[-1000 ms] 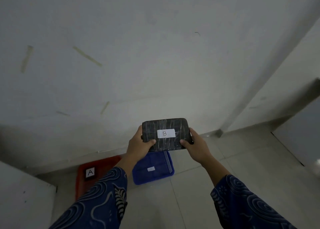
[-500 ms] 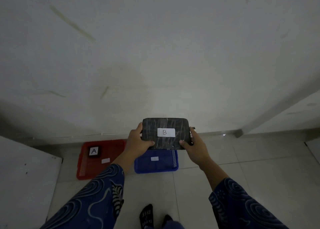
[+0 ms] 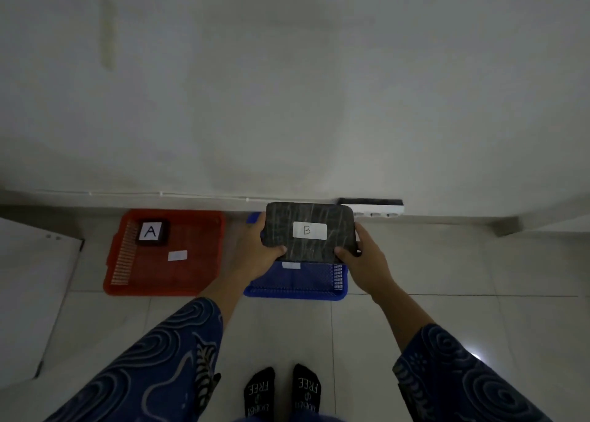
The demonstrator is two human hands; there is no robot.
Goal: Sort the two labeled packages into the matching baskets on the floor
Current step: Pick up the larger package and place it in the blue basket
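**Two hands on package B, over the blue basket**

Both your hands grip the dark wrapped package [image 3: 309, 231]: left hand [image 3: 260, 255] clamps its left edge, right hand [image 3: 367, 262] its right edge, thumbs on the near face. You hold it in the air above the blue basket [image 3: 295, 286], hiding the basket's far half. Its white label reads "B". A small white tag [image 3: 291, 265] shows inside the blue basket; writing too small to read. The red basket [image 3: 166, 252] sits just left, a narrow strip of floor between the two. In its far left corner lies a small dark package [image 3: 152, 232] labelled "A", with a blank-looking white tag [image 3: 177, 255] nearby. Both baskets sit close to the wall [image 3: 287, 86]. Open tiled floor [image 3: 463, 262] lies to the right. A white panel edge [image 3: 35, 294] crowds the left. Your socks [image 3: 282, 393] read "FREE".
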